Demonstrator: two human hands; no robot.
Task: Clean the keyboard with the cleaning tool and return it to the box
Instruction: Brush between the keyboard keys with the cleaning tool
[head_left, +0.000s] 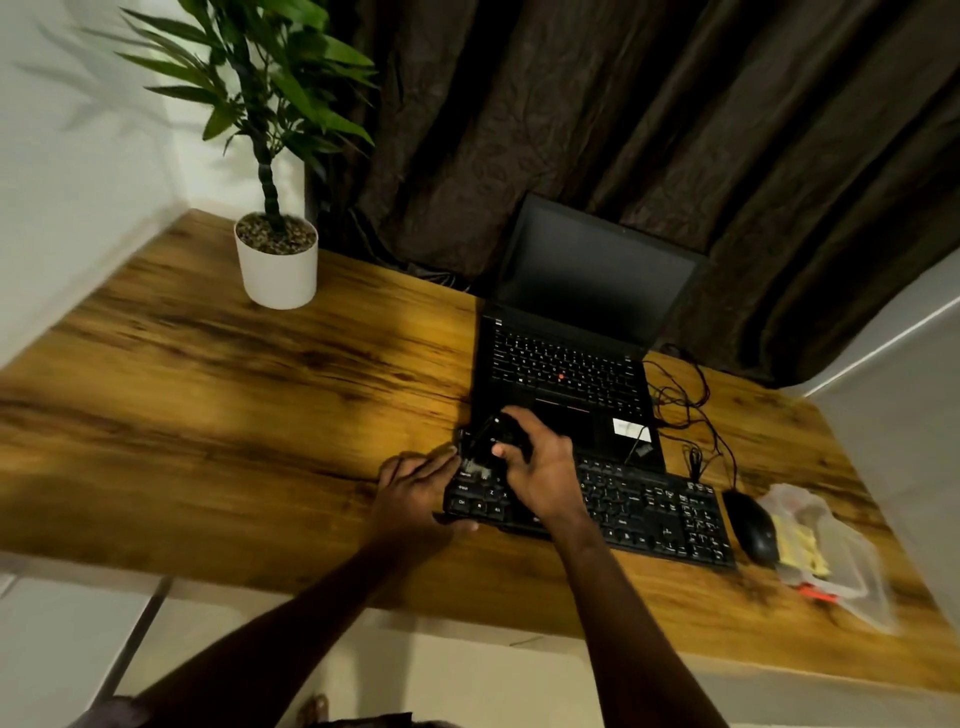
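A black keyboard (649, 514) lies on the wooden desk (234, 415) in front of an open laptop (571, 353). My right hand (540, 467) grips a small black cleaning tool (493, 439) over the keyboard's far left corner. My left hand (415, 493) holds the keyboard's left end, fingers stretched along its edge and thumb under the front. The tool's working end is blurred and partly hidden by my fingers. No box is plainly visible.
A black mouse (753, 530) sits right of the keyboard, beside a clear plastic bag (826, 556) with yellow contents. Cables (691, 410) trail right of the laptop. A white potted plant (278, 260) stands at the back left. Dark curtains hang behind.
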